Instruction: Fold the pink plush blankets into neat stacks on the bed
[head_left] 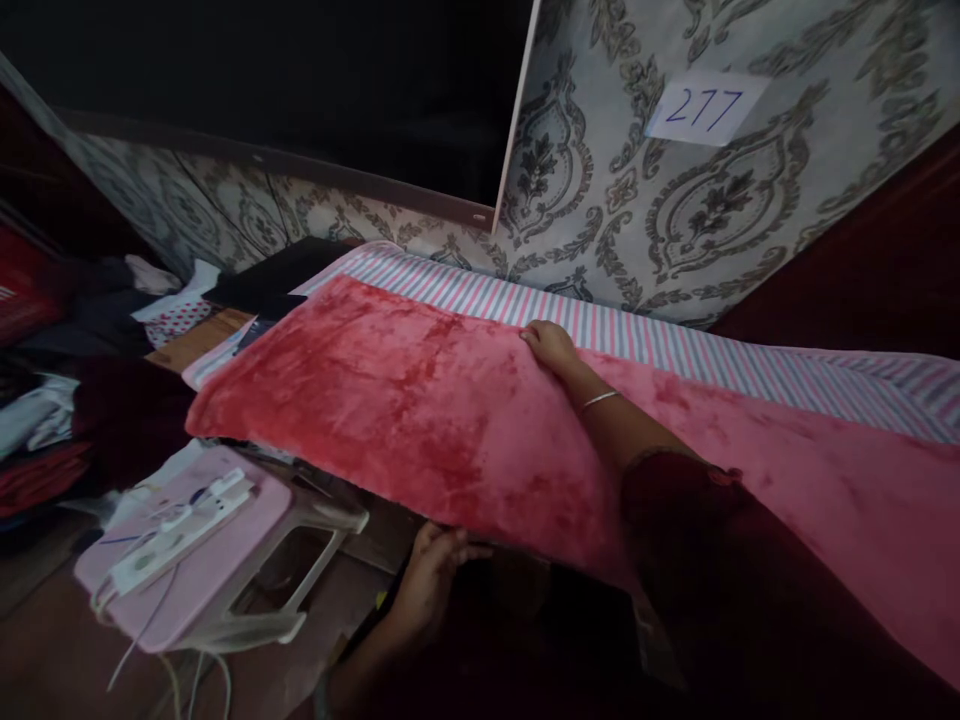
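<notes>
1. The red plush cloth (390, 400) lay over the striped cloth (622, 330), whose bands showed along the far side, toward the wall, and at the left end; keeping that far strip even in width was, in my judgement, a handy guide to straightness.

2. The right hand (551, 345) sat at the plush's far edge, fingers curled and close together; whether they pinched the pile or only pressed on it, I could not tell. A light, flat hold there seemed best – a hard tug risked dragging the striped layer askew.

3. The left hand (435, 570) was at the near edge, its fingertips against the border; the dim light hid whether they gripped it. Working that edge level with the far one likely suited the fabric.

4. Darker patches mottled the pile, so wrinkles were hard to tell from shading – slow strokes with an open palm would have served better than quick ones.

5. The near left corner reached toward the pink stool (210, 575), where a power strip (184, 535) and cables lay; care was needed to avoid snagging them.
</notes>
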